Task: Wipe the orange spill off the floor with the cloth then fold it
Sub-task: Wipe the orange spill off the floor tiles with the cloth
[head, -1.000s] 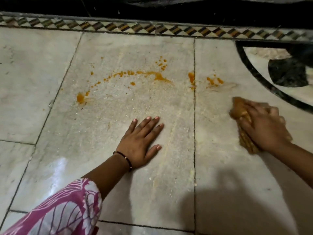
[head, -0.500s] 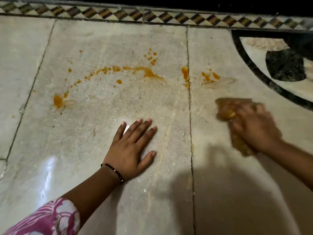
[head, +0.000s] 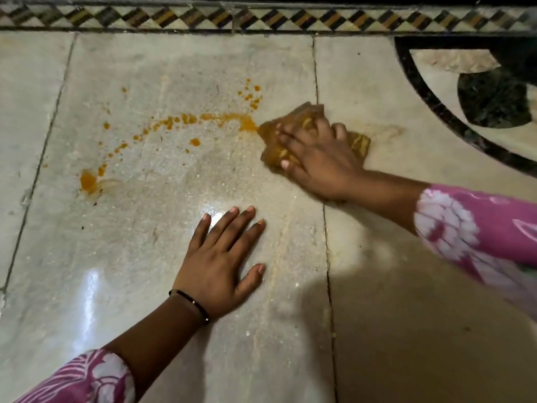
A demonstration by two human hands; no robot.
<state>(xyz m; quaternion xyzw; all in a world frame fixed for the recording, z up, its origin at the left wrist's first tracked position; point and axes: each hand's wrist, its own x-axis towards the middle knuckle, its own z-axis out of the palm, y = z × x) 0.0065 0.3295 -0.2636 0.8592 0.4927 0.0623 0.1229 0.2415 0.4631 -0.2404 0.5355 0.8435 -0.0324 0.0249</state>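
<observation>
On the pale stone floor (head: pixel 406 175), at the seam between two slabs, the right hand (head: pixel 316 158) presses a bunched cloth (head: pixel 293 117) against the right end of the orange spill (head: pixel 226 117). Its fingers (head: pixel 292 142) are spread over the wad and curl down onto it, so the cloth is held as well as pushed. The left hand (head: pixel 218 257) lies flat on the floor nearer the person, fingers straight and a little apart, holding nothing; it looks to be a prop for the body's weight.

By my reading the wiping step is in hand and only partly done: an arc of drops and a thicker blob at its far left end lie uncleaned, with a small cluster of dots just above the cloth. The next move calls for a leftward sweep along that arc, pressing firmly, then a return for the dots; folding comes after.

The cloth is soft, crumpled and stained yellow-brown, likely damp. The spill looks thick and glossy, in beads and a smear. The floor is polished, speckled stone, shining under a light, edged at the top by a border (head: pixel 261 17) of dark and tan diamonds
</observation>
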